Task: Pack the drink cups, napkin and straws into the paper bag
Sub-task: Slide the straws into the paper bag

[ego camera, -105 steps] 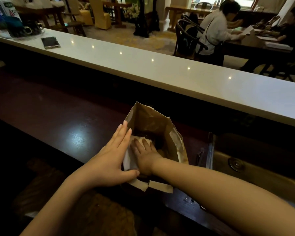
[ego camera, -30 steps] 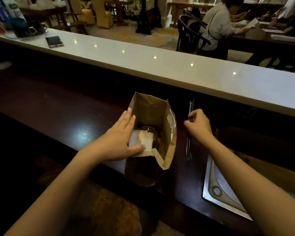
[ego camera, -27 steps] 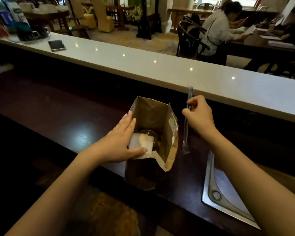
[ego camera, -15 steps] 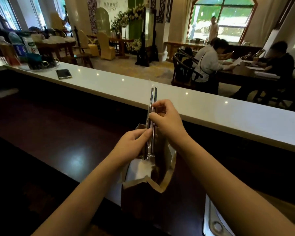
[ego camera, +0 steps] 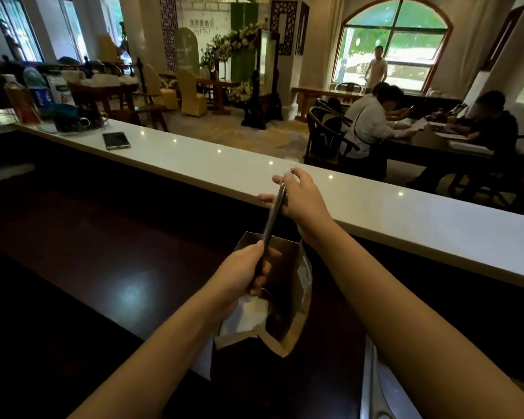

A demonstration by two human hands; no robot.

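Straws (ego camera: 274, 211) lower ends hidden by left hand (ego camera: 242, 275), paper bag (ego camera: 297, 300) interior dark

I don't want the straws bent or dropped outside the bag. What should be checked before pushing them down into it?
1. Straws held at both ends: ok; the right hand pinches the top, the left hand grips lower down.
2. Bag mouth open: ok, standing upright on the counter.
3. Lower straw tip inside the mouth: cannot tell, the left hand hides it.
4. Straws upright: not ok, they tilt with the top leaning right.
5. Napkin clear of the straws' path: cannot tell; it lies on the bag's left side.
6. Cups seated below: cannot tell, the inside is too dark.
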